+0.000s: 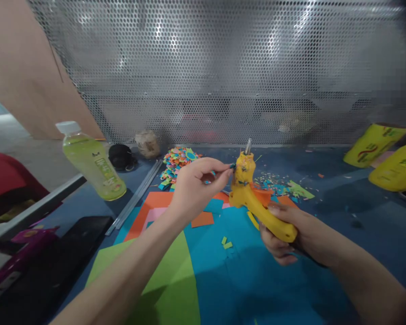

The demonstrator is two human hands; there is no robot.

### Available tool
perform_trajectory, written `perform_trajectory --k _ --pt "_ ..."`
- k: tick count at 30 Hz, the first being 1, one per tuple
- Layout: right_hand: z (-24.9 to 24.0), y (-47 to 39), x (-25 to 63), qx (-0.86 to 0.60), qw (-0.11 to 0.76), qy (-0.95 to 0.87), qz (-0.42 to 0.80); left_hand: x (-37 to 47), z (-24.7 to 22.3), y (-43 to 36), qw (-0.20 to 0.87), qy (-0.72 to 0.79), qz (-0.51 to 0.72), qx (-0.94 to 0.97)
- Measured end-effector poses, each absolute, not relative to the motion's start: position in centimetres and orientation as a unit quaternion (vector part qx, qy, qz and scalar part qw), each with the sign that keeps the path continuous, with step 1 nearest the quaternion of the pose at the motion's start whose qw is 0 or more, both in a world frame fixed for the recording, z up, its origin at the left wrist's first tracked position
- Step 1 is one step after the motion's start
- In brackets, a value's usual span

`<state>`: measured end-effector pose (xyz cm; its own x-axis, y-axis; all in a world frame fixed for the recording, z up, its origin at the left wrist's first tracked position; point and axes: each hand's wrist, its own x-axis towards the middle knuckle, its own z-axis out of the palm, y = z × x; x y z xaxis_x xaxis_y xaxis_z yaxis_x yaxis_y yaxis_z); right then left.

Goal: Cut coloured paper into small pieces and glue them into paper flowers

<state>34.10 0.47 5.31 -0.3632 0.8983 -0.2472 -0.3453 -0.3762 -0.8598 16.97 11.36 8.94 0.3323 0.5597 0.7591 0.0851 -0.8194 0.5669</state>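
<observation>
My right hand (pixel 291 230) is wrapped round the handle of a yellow hot glue gun (pixel 257 205), its metal nozzle tilted upward and bits of paper stuck to its body. Beside the gun's front end, my left hand (pixel 203 180) pinches a small dark blue-green piece (pixel 232 166) between thumb and fingertip. Whether that piece touches the gun I cannot tell. Below both hands lie blue paper (pixel 230 275), a green sheet (pixel 162 280) and orange paper (pixel 203 220), with small green slips (pixel 227 243) on the blue. Behind my left hand sits a mound of colourful folded paper bits (pixel 176 162).
A drink bottle (pixel 94 162) stands at left by clear sticks (pixel 135 198), a black round object (pixel 120 156) and a black slab (pixel 64 262). Paper scraps (pixel 277 183) lie behind the gun. Yellow containers (pixel 375 144) are at right. A perforated metal panel (pixel 216 67) closes the back.
</observation>
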Motion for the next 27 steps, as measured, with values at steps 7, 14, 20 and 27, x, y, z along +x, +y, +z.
perform_trajectory --k 7,14,20,27 --pt "5.2 0.6 33.9 -0.409 0.419 -0.396 0.707 16.3 9.3 11.5 0.177 0.195 0.506 0.821" --pt "5.6 0.5 33.1 -0.438 0.386 -0.464 0.666 16.6 8.8 10.9 0.147 0.221 0.513 0.817" --pt "5.7 0.8 33.7 -0.443 0.465 -0.400 0.654 16.3 9.4 12.7 0.123 0.305 0.544 0.772" --pt "7.1 2.3 36.4 -0.516 0.603 -0.341 0.505 18.0 7.5 17.3 0.171 0.330 0.409 0.833"
